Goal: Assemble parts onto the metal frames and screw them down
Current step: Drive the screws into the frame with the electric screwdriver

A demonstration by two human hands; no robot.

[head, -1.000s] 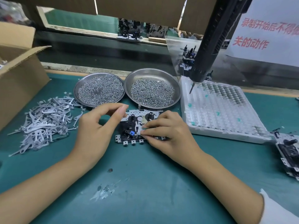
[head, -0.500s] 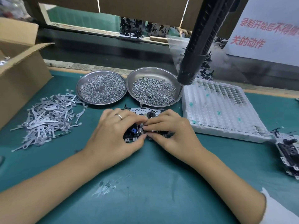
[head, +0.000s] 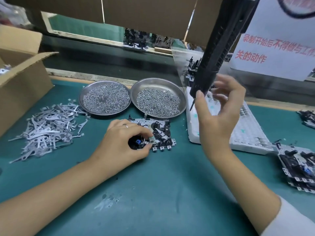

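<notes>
A metal frame (head: 159, 133) with black parts lies flat on the green mat in front of two dishes. My left hand (head: 122, 143) rests on its left half, thumb and fingers pinching a small silver part (head: 151, 140) beside a blue piece (head: 138, 141). My right hand (head: 216, 114) is raised to the right, fingers spread and curling around the lower end of the hanging black electric screwdriver (head: 213, 55); only the thumb touches it. The screwdriver's bit (head: 192, 105) points down over the white tray.
Two steel dishes of small screws (head: 104, 99) (head: 157, 99) stand behind the frame. A heap of flat metal levers (head: 46, 128) lies left, beside a cardboard box (head: 20, 77). A white foam tray (head: 245, 128) sits right, with stacked finished frames (head: 296, 166) at the right edge.
My right hand has left the frame and risen to the hanging screwdriver. My left hand stays on the frame, holding the small part.
</notes>
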